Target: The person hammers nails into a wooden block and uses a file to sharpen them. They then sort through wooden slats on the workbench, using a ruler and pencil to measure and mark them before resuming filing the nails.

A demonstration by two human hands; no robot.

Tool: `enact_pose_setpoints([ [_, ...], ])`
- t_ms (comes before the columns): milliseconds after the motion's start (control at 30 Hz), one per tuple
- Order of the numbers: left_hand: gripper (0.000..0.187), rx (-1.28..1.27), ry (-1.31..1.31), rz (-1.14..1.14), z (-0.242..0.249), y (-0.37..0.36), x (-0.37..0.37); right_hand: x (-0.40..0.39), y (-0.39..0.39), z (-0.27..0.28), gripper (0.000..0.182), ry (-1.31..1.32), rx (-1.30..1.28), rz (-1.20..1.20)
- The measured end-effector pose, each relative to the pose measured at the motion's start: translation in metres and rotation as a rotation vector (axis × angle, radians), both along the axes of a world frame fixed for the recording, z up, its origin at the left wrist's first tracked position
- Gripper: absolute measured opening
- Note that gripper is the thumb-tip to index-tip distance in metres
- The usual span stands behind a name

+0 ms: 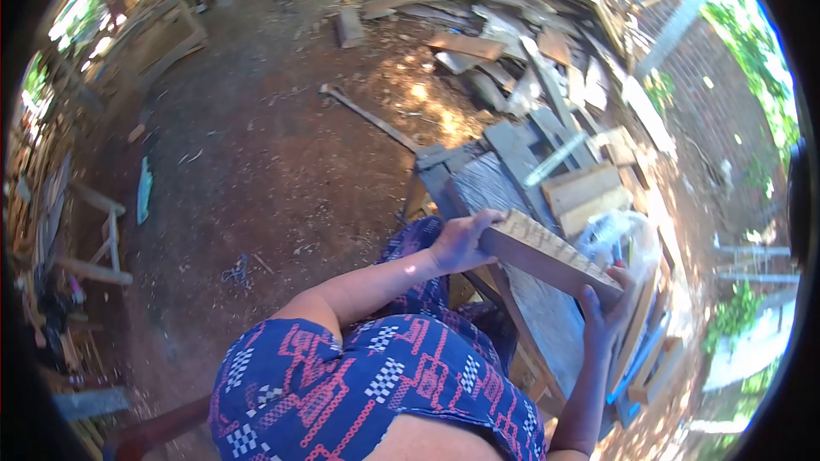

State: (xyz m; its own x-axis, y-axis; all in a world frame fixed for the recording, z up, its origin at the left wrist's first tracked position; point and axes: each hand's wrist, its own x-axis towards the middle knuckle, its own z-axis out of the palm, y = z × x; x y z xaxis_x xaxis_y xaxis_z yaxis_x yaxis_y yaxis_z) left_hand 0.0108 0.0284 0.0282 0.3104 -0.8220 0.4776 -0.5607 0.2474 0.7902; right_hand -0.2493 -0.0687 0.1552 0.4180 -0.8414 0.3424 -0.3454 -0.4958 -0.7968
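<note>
A thick wooden block (547, 258) is held up between my two hands, above a long grey work surface (547, 333). My left hand (464, 243) grips its left end, with the fingers over the top edge. At its right end my right hand (606, 303) is wrapped round the lower corner, thumb on the near face. The block's upper face is light and rough, its near side darker and smooth.
Beyond the block lie stacked wood pieces (589, 192) and a clear plastic bag (628, 235). A heap of scrap boards (512, 51) covers the ground farther off. A long stick (371, 117) lies on the dirt floor; a wooden frame (109, 243) stands at the left.
</note>
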Motion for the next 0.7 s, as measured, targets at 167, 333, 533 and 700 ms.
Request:
enact_pose_setpoints([
  [167,0.068,0.016,-0.037,-0.036,0.005,0.001,0.004,-0.015,0.012,-0.033,0.050,-0.077,-0.038,-0.040],
  [333,0.069,-0.064,-0.197,0.021,0.020,-0.001,0.003,-0.015,0.016,-0.026,0.046,-0.075,-0.091,-0.016],
  [533,0.069,-0.134,-0.167,0.006,0.019,-0.014,0.008,-0.005,0.001,-0.015,0.041,-0.129,0.132,-0.100],
  [700,0.069,-0.102,-0.071,-0.070,0.010,-0.017,0.015,0.004,0.001,-0.009,0.041,-0.161,0.159,-0.086],
])
